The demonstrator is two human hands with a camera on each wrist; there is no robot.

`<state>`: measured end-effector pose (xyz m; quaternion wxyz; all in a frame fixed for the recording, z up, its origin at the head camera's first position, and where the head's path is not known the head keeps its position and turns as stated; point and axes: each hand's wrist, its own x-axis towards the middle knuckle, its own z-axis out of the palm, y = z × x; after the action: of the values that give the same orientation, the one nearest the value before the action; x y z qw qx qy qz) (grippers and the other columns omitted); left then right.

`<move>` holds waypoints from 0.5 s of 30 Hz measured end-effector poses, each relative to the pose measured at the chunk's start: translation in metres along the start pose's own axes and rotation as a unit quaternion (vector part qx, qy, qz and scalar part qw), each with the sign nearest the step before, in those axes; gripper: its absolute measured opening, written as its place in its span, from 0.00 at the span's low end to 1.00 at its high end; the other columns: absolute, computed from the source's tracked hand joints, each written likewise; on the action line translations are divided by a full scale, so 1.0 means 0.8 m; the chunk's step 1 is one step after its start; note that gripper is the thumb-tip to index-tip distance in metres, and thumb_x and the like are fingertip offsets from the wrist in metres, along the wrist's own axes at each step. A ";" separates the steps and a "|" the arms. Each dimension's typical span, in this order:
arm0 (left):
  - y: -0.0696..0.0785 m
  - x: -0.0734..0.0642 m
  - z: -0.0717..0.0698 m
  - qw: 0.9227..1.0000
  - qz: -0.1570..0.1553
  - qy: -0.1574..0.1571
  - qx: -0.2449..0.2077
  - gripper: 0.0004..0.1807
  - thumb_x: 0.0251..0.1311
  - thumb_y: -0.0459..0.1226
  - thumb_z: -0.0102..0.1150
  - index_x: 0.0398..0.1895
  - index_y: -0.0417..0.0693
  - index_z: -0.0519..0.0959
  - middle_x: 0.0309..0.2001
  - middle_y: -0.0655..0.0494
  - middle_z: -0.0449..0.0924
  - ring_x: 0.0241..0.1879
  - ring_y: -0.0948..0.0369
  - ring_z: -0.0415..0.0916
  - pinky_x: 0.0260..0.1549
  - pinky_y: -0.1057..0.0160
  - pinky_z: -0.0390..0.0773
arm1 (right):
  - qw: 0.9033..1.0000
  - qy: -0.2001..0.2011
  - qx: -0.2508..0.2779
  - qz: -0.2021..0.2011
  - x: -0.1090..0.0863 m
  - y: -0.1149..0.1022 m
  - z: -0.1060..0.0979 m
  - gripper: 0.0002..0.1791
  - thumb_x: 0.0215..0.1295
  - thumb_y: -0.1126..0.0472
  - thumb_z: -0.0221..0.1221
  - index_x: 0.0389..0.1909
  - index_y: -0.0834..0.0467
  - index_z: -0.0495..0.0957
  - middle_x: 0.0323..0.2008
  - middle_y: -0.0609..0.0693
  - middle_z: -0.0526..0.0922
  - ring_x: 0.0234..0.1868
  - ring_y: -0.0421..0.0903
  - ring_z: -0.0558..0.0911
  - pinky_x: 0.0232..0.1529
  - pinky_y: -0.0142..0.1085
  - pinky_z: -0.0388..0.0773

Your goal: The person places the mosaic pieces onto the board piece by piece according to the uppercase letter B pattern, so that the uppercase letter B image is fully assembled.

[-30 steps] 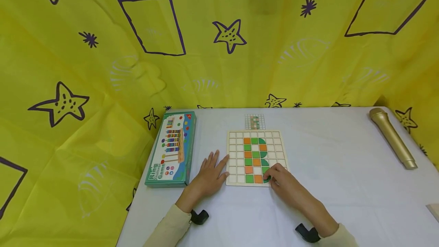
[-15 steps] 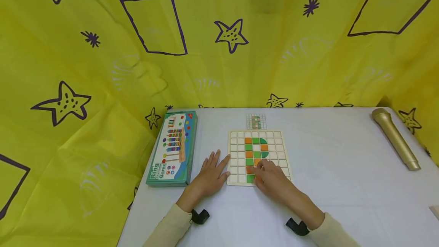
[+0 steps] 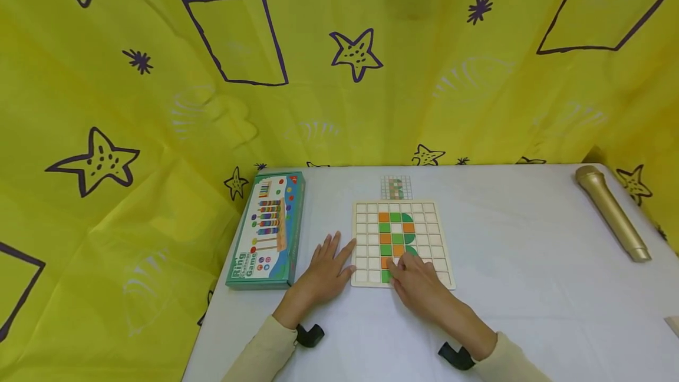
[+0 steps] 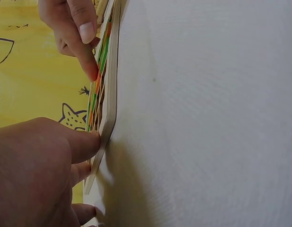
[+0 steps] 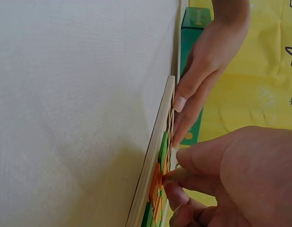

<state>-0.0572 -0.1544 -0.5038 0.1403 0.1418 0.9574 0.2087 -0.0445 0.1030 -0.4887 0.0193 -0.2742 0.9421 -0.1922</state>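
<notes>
A wooden grid board (image 3: 363,209) lies on the white table, with orange and green tiles forming a letter R in its cells. My left hand (image 3: 326,270) rests at the board's left edge with fingers spread, thumb and fingertips touching the frame. Over the lower part of the letter is my right hand (image 3: 421,287). Its index fingertip touches an orange tile (image 3: 385,262) in the left column; the other fingers are bent and no piece shows between them. This hand hides the lower right tiles. Behind the board lies a small card (image 3: 396,184) printed with a similar letter pattern.
A green Ring Challenge Game box (image 3: 265,231) lies left of my left hand. At the far right lies a gold microphone (image 3: 610,214). A pale flat item (image 3: 673,324) is cut off at the right edge. A yellow patterned cloth (image 3: 318,105) hangs behind the table.
My right hand has moved left from a dark green tile at the letter's lower right corner to the orange tile in its left column. My left hand stays still.
</notes>
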 end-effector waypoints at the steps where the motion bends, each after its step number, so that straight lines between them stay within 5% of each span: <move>1: 0.000 0.000 0.000 1.000 0.001 0.000 -0.001 0.34 0.83 0.52 0.41 0.87 0.57 0.53 0.86 0.40 0.39 0.85 0.40 0.33 0.80 0.35 0.42 | 1.000 -0.001 0.000 0.003 0.000 0.000 0.000 0.24 0.70 0.61 0.68 0.65 0.63 0.82 0.35 0.43 0.68 0.38 0.41 0.66 0.36 0.35 0.58; 10: 0.001 0.001 0.002 1.000 -0.003 0.001 -0.001 0.34 0.83 0.52 0.42 0.86 0.57 0.53 0.86 0.41 0.39 0.85 0.41 0.33 0.80 0.36 0.42 | 0.997 0.007 -0.006 0.075 -0.002 0.020 -0.012 0.27 0.74 0.62 0.64 0.70 0.66 0.76 0.35 0.49 0.70 0.34 0.45 0.67 0.34 0.38 0.57; 15: 0.001 0.001 0.002 1.000 -0.005 0.003 -0.004 0.34 0.83 0.51 0.43 0.86 0.57 0.54 0.86 0.41 0.40 0.85 0.41 0.33 0.80 0.35 0.42 | 0.994 -0.021 -0.020 0.105 -0.005 0.032 -0.017 0.28 0.76 0.60 0.62 0.71 0.68 0.74 0.33 0.51 0.68 0.32 0.47 0.64 0.32 0.39 0.55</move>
<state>-0.0570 -0.1527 -0.5046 0.1389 0.1356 0.9578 0.2119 -0.0565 0.1297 -0.4862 0.0537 -0.1779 0.9688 -0.1642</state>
